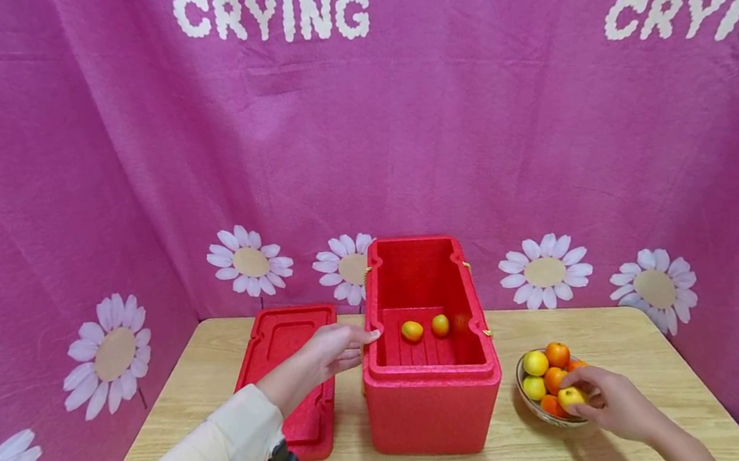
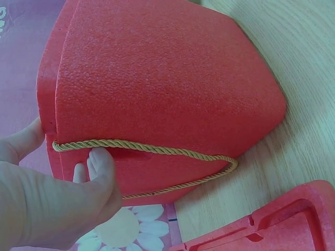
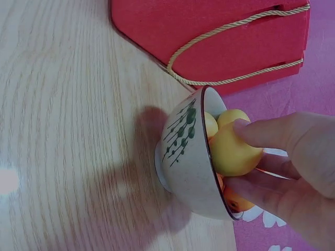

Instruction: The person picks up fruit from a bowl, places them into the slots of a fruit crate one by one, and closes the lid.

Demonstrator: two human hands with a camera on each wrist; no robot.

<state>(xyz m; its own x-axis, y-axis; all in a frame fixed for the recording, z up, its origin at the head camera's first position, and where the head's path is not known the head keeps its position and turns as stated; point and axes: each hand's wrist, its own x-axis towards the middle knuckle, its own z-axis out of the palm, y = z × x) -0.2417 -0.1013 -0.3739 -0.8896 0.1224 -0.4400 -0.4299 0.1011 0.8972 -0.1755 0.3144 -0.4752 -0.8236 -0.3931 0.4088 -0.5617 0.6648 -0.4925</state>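
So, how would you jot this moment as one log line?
left hand: grips red box rim | right hand: holds yellow fruit at bowl | inside box: two fruits | lid: off, beside box

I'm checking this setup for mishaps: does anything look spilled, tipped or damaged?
Nothing stands out. The red box and the fruit bowl stand upright, the red lid lies beside the box, and no spilled fruit or clear damage shows.
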